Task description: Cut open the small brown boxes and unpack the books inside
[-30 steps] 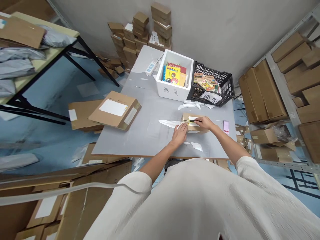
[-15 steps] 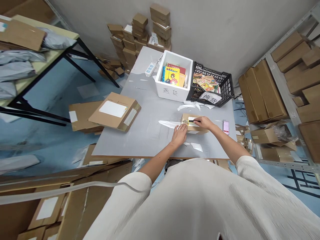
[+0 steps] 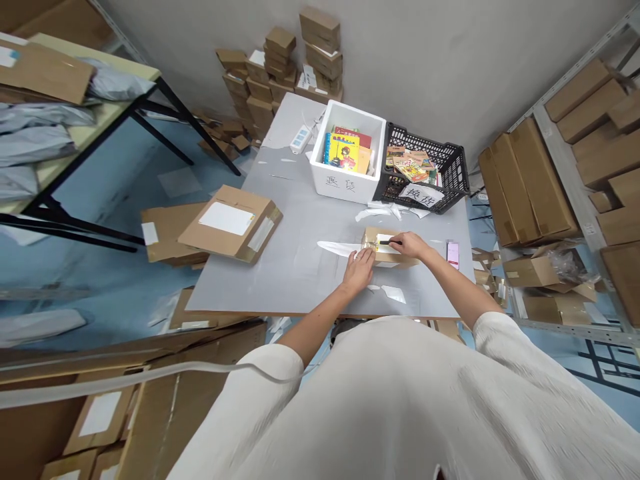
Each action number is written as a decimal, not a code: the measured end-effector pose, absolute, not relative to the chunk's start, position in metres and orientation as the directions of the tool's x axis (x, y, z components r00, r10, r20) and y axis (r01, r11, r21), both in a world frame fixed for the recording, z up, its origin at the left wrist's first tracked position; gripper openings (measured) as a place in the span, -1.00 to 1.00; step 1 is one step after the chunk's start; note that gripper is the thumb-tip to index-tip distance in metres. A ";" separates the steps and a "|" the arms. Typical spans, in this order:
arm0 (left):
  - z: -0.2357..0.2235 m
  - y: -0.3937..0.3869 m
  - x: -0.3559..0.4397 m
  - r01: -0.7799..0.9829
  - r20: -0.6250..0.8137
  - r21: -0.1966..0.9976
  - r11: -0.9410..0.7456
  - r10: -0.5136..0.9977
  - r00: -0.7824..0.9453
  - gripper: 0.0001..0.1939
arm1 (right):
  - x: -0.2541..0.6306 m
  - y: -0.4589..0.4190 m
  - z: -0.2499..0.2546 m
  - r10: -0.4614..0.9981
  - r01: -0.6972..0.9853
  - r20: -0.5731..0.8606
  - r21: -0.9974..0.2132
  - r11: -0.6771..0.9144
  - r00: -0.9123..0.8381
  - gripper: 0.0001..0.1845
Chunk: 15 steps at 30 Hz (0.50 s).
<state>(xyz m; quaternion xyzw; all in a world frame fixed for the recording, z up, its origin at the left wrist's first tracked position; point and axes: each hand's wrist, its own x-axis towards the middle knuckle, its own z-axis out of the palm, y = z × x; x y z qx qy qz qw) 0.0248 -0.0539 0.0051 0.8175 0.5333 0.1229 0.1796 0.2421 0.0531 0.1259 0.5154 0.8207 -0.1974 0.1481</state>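
Note:
A small taped cardboard box (image 3: 404,261) with a white label on top lies near the table's front right. Across its left end rests my left hand (image 3: 359,265), fingers stretched flat on the cardboard, holding it down without wrapping round it. My right hand (image 3: 411,245) is closed around a slim black box cutter (image 3: 388,243) above the label. Its tip points left, close to my left fingers. Whether the tip touches the box I cannot tell. White paper scraps (image 3: 394,293) lie in front of the box, and a white strip (image 3: 336,248) extends to its left.
Behind the box stand a white foam bin (image 3: 343,189) and a black plastic crate (image 3: 453,190), both with books inside. A larger carton (image 3: 220,247) sits at the table's left edge. A phone (image 3: 453,255) lies at the right, a power strip (image 3: 300,140) at the back.
The view has shifted very slightly. The box cutter's tip and my right hand are nearly where they were; my left hand stays on the box.

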 end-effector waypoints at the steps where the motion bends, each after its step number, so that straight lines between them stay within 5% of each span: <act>1: 0.006 -0.054 0.025 0.828 0.010 0.426 -0.365 0.917 0.400 -0.21 | 0.243 0.053 0.128 0.787 0.906 -0.452 -0.169 0.387 -0.421 -0.55; 15: 0.015 -0.042 0.040 0.891 -0.037 0.370 -0.263 0.954 0.297 -0.37 | 0.280 0.047 0.144 0.793 0.942 -0.520 -0.081 0.325 -0.318 -0.56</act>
